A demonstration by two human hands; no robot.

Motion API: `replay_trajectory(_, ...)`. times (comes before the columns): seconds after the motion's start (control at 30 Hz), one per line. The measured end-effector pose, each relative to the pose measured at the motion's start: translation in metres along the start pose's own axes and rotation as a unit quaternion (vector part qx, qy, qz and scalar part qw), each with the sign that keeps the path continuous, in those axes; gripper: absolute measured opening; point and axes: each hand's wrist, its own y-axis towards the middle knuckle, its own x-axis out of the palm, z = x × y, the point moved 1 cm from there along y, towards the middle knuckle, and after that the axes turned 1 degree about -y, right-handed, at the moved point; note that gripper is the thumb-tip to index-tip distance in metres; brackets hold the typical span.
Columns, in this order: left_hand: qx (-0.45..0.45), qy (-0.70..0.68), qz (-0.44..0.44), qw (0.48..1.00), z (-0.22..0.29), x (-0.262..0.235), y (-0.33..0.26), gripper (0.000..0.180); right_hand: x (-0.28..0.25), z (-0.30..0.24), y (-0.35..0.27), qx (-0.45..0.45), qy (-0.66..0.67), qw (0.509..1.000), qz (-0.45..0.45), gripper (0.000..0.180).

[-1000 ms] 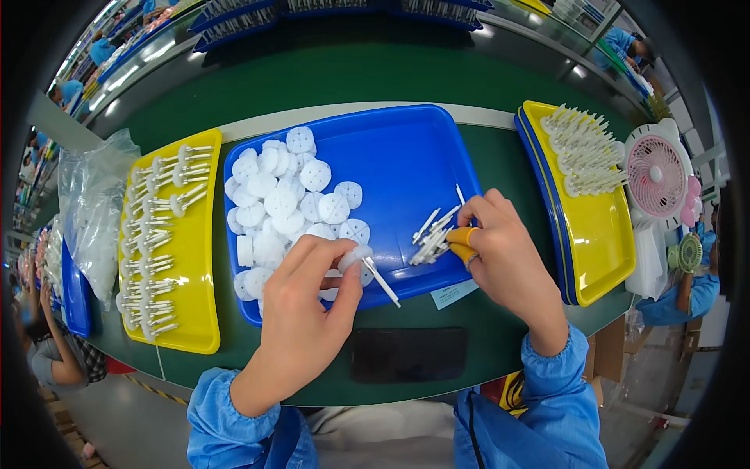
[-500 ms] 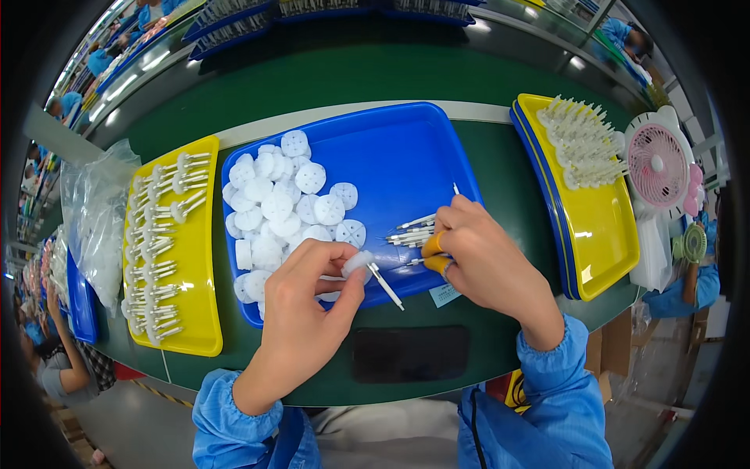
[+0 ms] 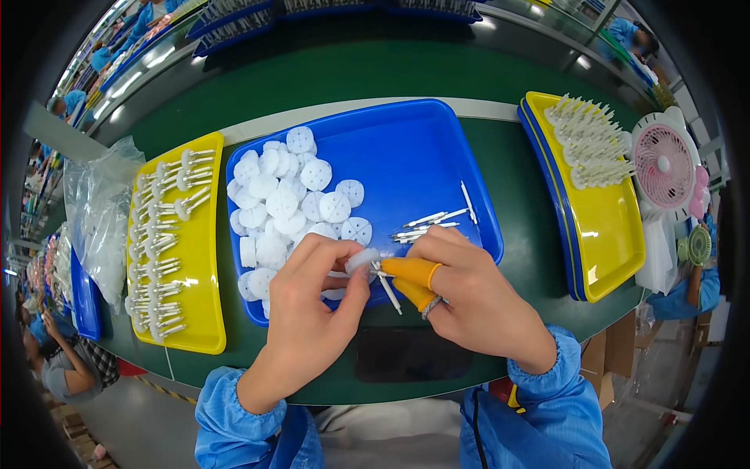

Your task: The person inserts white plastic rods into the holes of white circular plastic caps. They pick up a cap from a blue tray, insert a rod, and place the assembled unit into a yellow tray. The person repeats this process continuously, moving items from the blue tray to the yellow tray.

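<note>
My left hand (image 3: 306, 316) pinches a round white plastic disc (image 3: 362, 259) between thumb and fingers, held on edge over the front rim of a blue tray (image 3: 391, 152). From the disc a thin white rod (image 3: 391, 297) sticks out, slanting down to the right. Yellow-orange finger covers are on the thumb and forefinger of my right hand (image 3: 484, 301). They close on another white rod (image 3: 378, 270), mostly hidden, right at the disc's face. At the tray's left lies a heap of white discs (image 3: 281, 205). Several loose rods (image 3: 428, 224) lie beyond my right hand.
On the left, a yellow tray (image 3: 206, 289) carries rows of discs with rods, beside a clear plastic bag (image 3: 98, 219). Another yellow tray (image 3: 608, 250) with assembled pieces tops a blue stack on the right, near a pink-white fan (image 3: 663, 164). A dark phone (image 3: 410, 358) lies in front.
My right hand has moved left from the loose rods to the disc, bringing a rod. My left hand keeps its hold on the disc and rod.
</note>
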Motion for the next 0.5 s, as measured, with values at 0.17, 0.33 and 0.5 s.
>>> replay_trajectory(0.17, 0.0, 0.019, 0.012, 1.0, -0.002, 0.0, -0.001, 0.017, 0.0, 0.004, 0.001, 0.02, -0.032, 0.999, 0.022, 0.046)
replay_trajectory(0.33, -0.03, 0.039, 0.007, 0.999, -0.002, 0.0, -0.003, 0.016, 0.002, 0.002, 0.004, 0.016, -0.036, 0.999, 0.021, 0.042)
replay_trajectory(0.5, 0.011, 0.043, 0.021, 0.999, -0.001, 0.004, -0.001, 0.015, 0.015, -0.003, 0.004, 0.023, -0.016, 0.999, 0.036, 0.036)
